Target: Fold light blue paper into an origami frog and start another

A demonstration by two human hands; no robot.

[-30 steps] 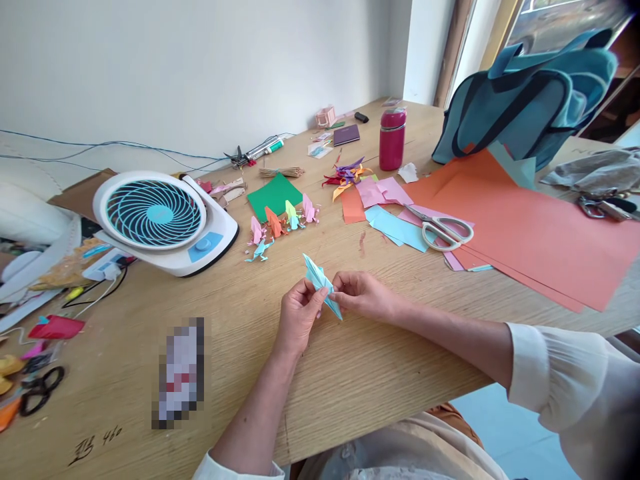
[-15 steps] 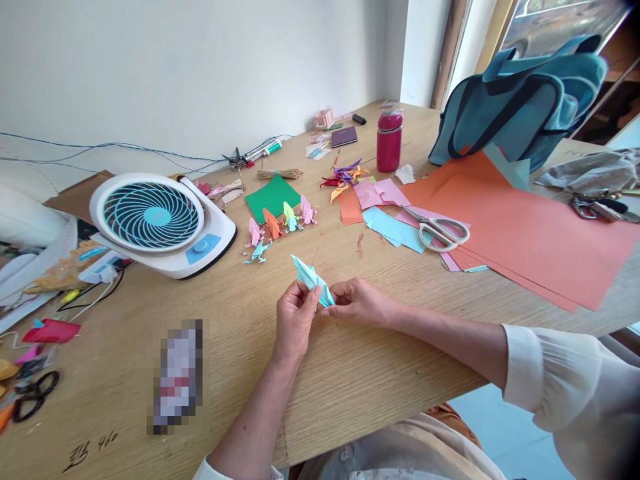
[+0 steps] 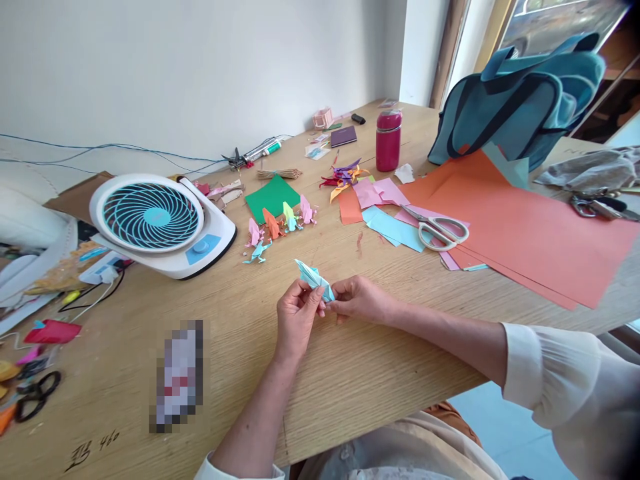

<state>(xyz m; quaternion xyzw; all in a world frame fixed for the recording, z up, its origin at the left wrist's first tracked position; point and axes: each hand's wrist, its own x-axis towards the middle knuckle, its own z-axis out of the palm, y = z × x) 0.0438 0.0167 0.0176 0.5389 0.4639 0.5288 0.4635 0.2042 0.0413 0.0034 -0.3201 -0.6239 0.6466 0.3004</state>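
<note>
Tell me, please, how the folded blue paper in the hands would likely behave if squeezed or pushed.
The folded blue paper looks very light: the left hand and right hand pinch it by fingertips. Its thin creased points would probably crush under a firm squeeze. Pushed on the table, it would likely slide, not roll.

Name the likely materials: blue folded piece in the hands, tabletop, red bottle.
Blue folded piece: thin matte paper, sharp creases, pinched by left hand and right hand.
Tabletop: light wood or wood-look laminate, visible grain, matte.
Red bottle: probably coated metal, smooth satin sheen; could be plastic.
</note>
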